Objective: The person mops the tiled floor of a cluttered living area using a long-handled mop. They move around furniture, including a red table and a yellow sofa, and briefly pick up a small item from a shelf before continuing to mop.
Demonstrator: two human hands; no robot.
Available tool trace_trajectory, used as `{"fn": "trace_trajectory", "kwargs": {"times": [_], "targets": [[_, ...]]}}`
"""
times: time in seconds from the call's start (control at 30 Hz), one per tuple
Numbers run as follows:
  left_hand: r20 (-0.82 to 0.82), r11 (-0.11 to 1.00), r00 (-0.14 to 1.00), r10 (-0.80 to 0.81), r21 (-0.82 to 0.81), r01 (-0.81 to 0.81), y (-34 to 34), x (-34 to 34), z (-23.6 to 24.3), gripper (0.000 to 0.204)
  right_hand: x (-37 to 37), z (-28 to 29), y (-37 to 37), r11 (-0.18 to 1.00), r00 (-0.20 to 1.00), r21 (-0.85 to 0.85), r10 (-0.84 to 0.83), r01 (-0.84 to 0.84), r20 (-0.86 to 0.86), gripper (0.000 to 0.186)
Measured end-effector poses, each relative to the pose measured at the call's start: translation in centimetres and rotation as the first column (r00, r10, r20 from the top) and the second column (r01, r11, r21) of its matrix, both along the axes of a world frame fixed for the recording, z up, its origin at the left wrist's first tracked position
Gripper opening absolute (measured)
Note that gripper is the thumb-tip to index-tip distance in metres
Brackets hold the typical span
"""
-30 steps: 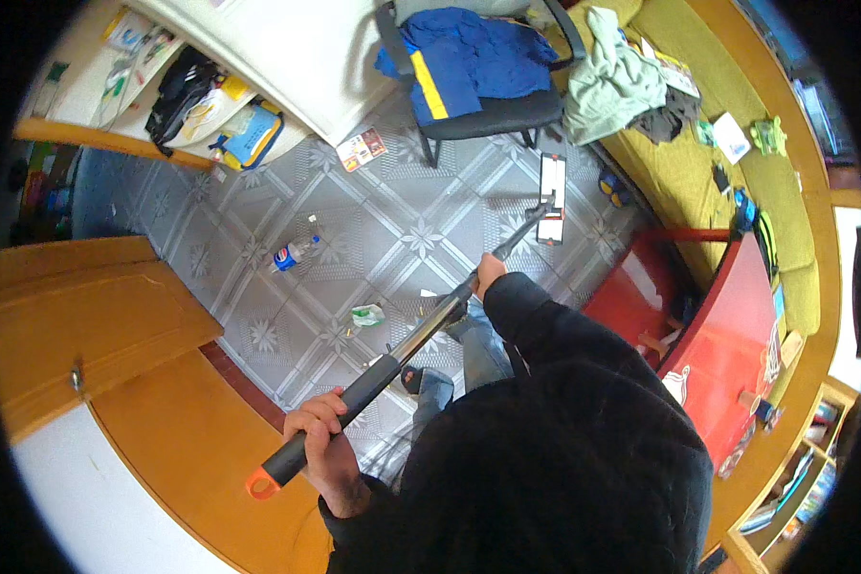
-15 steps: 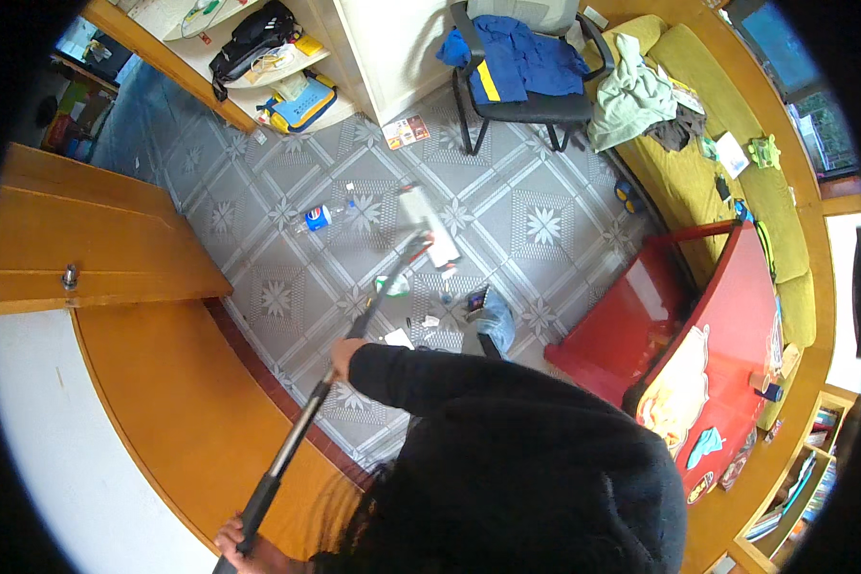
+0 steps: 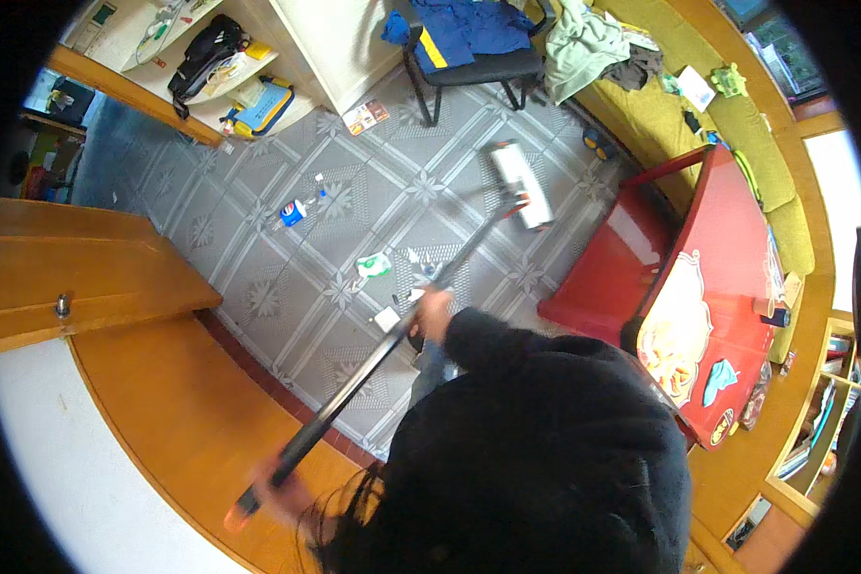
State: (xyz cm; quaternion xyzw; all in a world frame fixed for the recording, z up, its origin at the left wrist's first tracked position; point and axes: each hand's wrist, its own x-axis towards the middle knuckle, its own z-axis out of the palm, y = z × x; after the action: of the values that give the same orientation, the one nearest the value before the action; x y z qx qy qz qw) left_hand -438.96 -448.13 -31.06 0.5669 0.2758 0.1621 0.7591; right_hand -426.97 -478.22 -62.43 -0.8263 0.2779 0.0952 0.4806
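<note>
Head view: flat mop [image 3: 364, 372], its head on the floor before the chair [image 3: 493, 69]. Right hand [image 3: 432, 316] clamped round pole; left hand [image 3: 285, 492], blurred, wrapped round handle. Risk: wide leftward sweep could knock bottle [image 3: 294, 212], left of chair.

I hold a long-handled flat mop [image 3: 373, 365] aslant, black-and-silver pole [image 3: 346, 393] orange-ended, white rectangular head [image 3: 533, 203] over grey floor tiles [image 3: 373, 225].
</note>
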Motion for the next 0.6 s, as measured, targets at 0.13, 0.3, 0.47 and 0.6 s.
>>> {"fn": "trace_trajectory", "kwargs": {"times": [0.13, 0.3, 0.47, 0.6], "targets": [[-0.007, 0.852, 0.886, -0.464, -0.277, 0.445, -17.6, 4.4, -9.1, 0.013, -2.3, -15.5, -22.5, 0.583, 0.922, -0.783, 0.386, -0.215, 0.034, 0.06], [-0.006, 0.786, 0.79, -0.613, -0.104, 0.61, -23.8, 4.1, -10.6, 0.005, 0.2, -7.3, -28.5, 0.665, 0.739, 0.331, -0.551, 0.67, -0.388, 0.032], [0.013, 0.714, 0.714, -0.7, 0.016, 0.7, -16.0, 8.0, -7.5, 0.003, -1.6, -8.4, -20.7, 0.516, 0.685, 0.456, -0.608, 0.725, -0.401, 0.036], [0.071, 0.742, 0.739, -0.67, 0.029, 0.67, -5.1, 10.8, -5.9, 0.007, -2.6, -9.1, -8.4, 0.536, 0.708, 0.466, -0.579, 0.704, -0.403, 0.042]]}}
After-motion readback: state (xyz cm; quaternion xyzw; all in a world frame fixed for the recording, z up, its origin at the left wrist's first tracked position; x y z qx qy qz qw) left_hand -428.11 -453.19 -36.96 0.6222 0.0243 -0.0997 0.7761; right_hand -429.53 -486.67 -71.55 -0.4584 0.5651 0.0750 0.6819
